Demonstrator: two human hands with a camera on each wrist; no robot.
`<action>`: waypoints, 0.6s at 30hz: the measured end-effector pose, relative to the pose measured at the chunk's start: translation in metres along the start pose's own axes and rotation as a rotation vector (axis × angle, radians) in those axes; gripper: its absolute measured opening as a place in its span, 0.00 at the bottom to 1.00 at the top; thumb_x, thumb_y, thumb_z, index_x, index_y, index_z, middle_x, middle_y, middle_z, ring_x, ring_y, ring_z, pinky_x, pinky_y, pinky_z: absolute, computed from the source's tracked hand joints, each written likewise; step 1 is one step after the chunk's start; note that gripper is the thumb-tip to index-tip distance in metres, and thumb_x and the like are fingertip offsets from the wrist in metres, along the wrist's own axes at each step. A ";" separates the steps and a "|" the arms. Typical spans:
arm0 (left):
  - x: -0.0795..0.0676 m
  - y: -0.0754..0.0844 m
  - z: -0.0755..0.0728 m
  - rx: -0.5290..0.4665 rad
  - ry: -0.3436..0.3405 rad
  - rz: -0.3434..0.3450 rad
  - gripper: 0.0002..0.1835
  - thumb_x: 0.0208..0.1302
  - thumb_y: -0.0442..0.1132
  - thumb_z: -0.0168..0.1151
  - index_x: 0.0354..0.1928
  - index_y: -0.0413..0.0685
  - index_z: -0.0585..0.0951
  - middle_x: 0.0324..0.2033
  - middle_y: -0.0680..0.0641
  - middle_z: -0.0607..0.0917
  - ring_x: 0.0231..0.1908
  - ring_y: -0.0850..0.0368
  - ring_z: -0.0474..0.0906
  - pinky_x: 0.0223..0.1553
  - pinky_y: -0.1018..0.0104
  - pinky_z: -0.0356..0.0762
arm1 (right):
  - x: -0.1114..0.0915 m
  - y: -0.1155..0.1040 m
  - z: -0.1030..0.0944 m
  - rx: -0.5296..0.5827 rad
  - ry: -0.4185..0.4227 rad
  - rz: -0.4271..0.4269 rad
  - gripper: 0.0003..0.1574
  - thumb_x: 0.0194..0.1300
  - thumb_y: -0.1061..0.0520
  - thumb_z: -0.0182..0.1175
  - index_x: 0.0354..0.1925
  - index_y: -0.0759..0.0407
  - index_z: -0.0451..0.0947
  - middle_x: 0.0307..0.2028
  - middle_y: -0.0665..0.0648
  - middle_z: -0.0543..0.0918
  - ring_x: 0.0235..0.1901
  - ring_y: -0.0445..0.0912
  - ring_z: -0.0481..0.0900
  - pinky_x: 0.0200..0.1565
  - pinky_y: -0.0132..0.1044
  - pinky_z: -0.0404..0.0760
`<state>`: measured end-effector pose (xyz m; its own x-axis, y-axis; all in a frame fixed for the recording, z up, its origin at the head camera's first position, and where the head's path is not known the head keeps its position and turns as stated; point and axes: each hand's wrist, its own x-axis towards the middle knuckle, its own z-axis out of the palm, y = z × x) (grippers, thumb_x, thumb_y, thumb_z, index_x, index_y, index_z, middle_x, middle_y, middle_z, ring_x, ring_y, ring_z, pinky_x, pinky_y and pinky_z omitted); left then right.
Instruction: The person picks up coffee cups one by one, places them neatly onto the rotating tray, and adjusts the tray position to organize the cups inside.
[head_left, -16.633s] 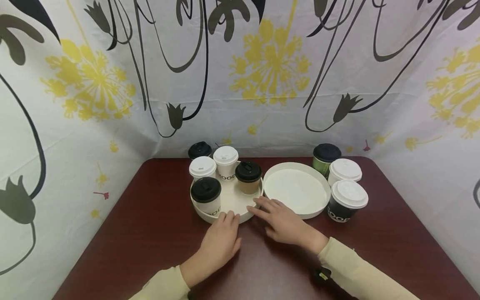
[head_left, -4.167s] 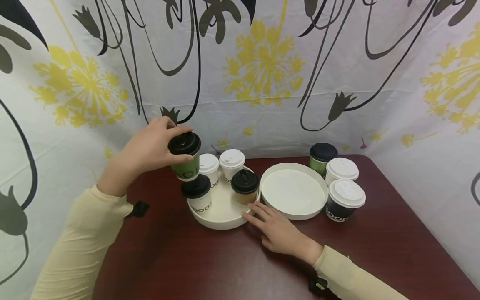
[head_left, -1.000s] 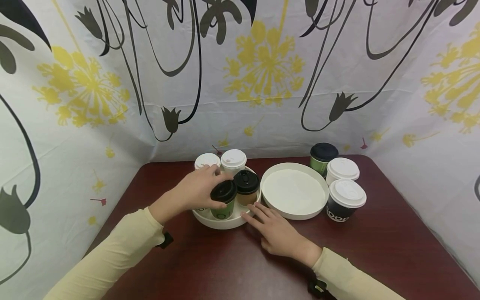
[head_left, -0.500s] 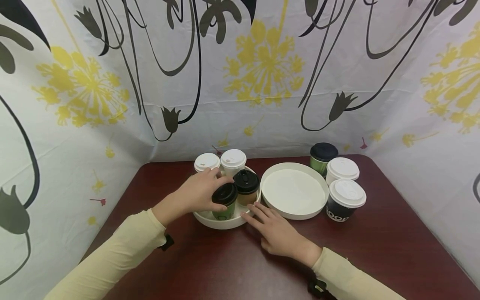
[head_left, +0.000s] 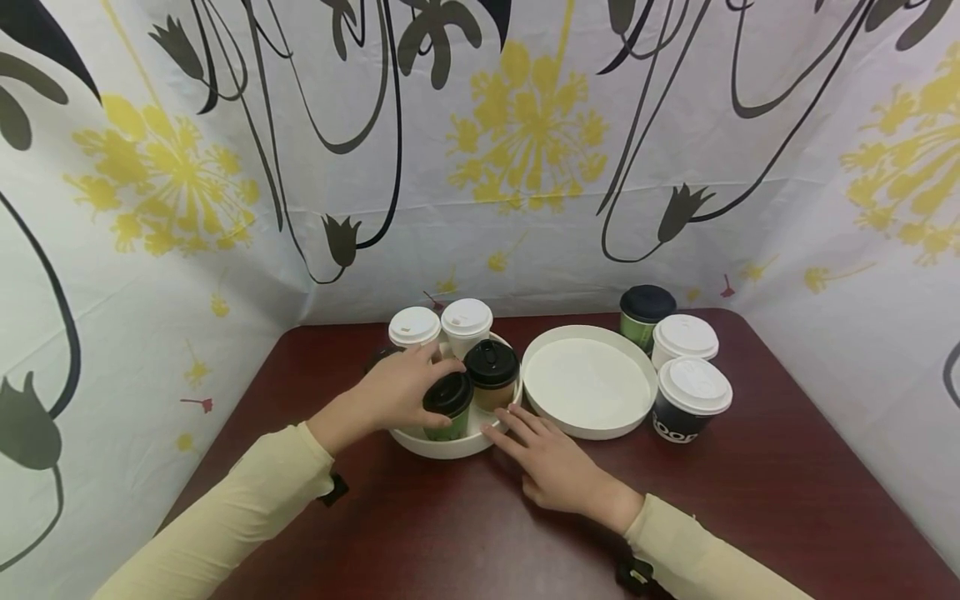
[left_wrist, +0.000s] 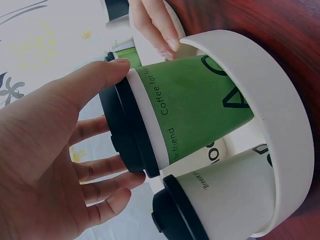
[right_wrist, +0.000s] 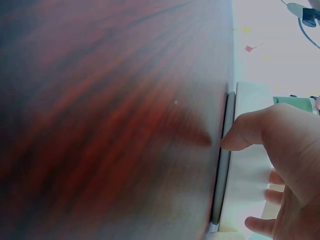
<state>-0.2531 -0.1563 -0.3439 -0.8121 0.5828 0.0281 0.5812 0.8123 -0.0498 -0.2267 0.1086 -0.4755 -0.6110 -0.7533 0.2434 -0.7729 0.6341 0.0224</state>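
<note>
My left hand (head_left: 401, 387) holds a green paper coffee cup (head_left: 450, 427) by its black lid, thumb on one side and fingers on the other. In the left wrist view the green cup (left_wrist: 195, 105) has its base inside the white round tray (left_wrist: 292, 130), beside a white cup with a black lid (left_wrist: 227, 192). A brown cup with a black lid (head_left: 492, 375) and two white-lidded cups (head_left: 467, 321) share that tray. My right hand (head_left: 562, 467) rests its straight fingertips at the tray's front right rim; in the right wrist view the right hand (right_wrist: 290, 155) is beside a pale rim.
A second white round tray (head_left: 588, 383) lies close to the right of the first. Beyond it stand a green cup with a dark lid (head_left: 647, 317), a white-lidded cup (head_left: 684, 340) and a black cup with a white lid (head_left: 690, 400). A patterned cloth (head_left: 540, 258) backs the dark red table (head_left: 465, 533).
My left hand lifted the green cup from behind the left tray and brought it to the tray's front. Over the last second it moved slightly downward. The right hand has stayed at the rim.
</note>
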 end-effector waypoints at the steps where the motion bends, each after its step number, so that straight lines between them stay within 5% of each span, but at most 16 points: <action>1: 0.000 0.000 0.001 0.003 0.000 0.002 0.41 0.48 0.63 0.73 0.66 0.63 0.73 0.53 0.45 0.78 0.49 0.51 0.77 0.47 0.53 0.82 | 0.000 0.000 0.000 -0.002 0.001 -0.001 0.55 0.53 0.56 0.66 0.76 0.46 0.55 0.75 0.59 0.60 0.75 0.57 0.59 0.66 0.56 0.71; 18: -0.003 0.001 0.003 0.005 0.006 0.001 0.41 0.49 0.62 0.73 0.67 0.61 0.72 0.54 0.43 0.78 0.52 0.49 0.77 0.49 0.52 0.81 | 0.000 0.000 0.001 -0.002 0.016 -0.006 0.55 0.52 0.57 0.65 0.76 0.46 0.57 0.75 0.60 0.61 0.75 0.57 0.60 0.67 0.56 0.71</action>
<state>-0.2503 -0.1569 -0.3474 -0.8114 0.5835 0.0339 0.5814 0.8117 -0.0550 -0.2270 0.1083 -0.4764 -0.6034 -0.7542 0.2591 -0.7762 0.6299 0.0260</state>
